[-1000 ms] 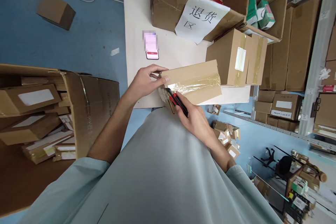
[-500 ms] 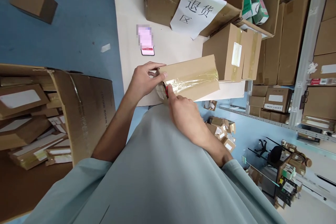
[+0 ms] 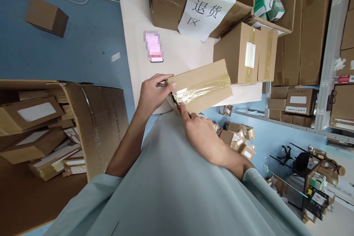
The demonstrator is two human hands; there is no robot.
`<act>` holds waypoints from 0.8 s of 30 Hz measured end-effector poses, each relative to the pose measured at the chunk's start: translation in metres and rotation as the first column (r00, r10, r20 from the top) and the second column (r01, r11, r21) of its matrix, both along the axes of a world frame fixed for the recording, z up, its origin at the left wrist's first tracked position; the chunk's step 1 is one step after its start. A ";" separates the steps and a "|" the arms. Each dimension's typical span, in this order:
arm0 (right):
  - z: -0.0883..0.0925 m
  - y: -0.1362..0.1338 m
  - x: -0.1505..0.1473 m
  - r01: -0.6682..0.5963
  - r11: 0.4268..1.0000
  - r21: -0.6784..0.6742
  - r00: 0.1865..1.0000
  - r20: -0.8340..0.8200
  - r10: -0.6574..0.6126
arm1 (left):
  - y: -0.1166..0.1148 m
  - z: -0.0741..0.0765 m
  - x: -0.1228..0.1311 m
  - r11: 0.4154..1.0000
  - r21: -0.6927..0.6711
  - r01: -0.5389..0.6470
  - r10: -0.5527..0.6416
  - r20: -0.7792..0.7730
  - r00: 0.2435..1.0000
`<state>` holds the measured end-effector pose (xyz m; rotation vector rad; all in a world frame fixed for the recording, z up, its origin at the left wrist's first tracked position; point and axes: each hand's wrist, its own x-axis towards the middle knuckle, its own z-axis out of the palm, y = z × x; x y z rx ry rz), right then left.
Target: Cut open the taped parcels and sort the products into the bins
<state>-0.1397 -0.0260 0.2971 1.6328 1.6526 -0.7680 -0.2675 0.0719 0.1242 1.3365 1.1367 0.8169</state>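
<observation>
A taped cardboard box [image 3: 204,81] lies tilted at the table's front edge, against my shirt. My left hand [image 3: 155,90] grips its left end, thumb on the top face and fingers at the far corner. In my right hand [image 3: 199,131] is a red and black utility knife [image 3: 181,110], mostly hidden by the fingers. The index finger stretches along the knife, at the near left edge of the box. A dark slit runs along that left end, between the two hands. Shiny clear tape crosses the top face.
A phone [image 3: 155,49] lies on the white table [image 3: 177,53]. Behind stands a large carton [image 3: 166,3] with a handwritten paper sign [image 3: 206,13]; sealed boxes [image 3: 235,53] stand right. At left, a big open carton [image 3: 105,125] holds several parcels. Shelving [image 3: 323,62] stands at far right.
My right hand and the knife have moved slightly toward me along the box's left edge, where more of a dark slit shows. The left hand keeps its hold. The view has shifted a little.
</observation>
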 end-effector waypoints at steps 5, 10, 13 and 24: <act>0.000 -0.004 0.013 -0.027 0.997 -0.069 0.998 -0.050 0.024 | 0.002 0.002 0.000 1.000 0.003 -0.002 0.002 -0.036 0.999; 0.010 -0.022 0.035 -0.064 0.992 -0.105 0.985 -0.166 0.046 | 0.005 0.009 0.001 0.999 0.023 -0.025 0.027 -0.090 0.996; 0.016 -0.034 0.065 -0.002 0.999 0.054 0.952 -0.304 0.018 | 0.005 0.013 0.001 0.999 0.029 -0.035 0.038 -0.121 0.992; -0.068 -0.017 0.249 0.652 0.477 0.589 0.758 -0.497 -0.422 | -0.028 0.056 0.053 0.934 0.323 -0.153 0.285 -0.415 0.864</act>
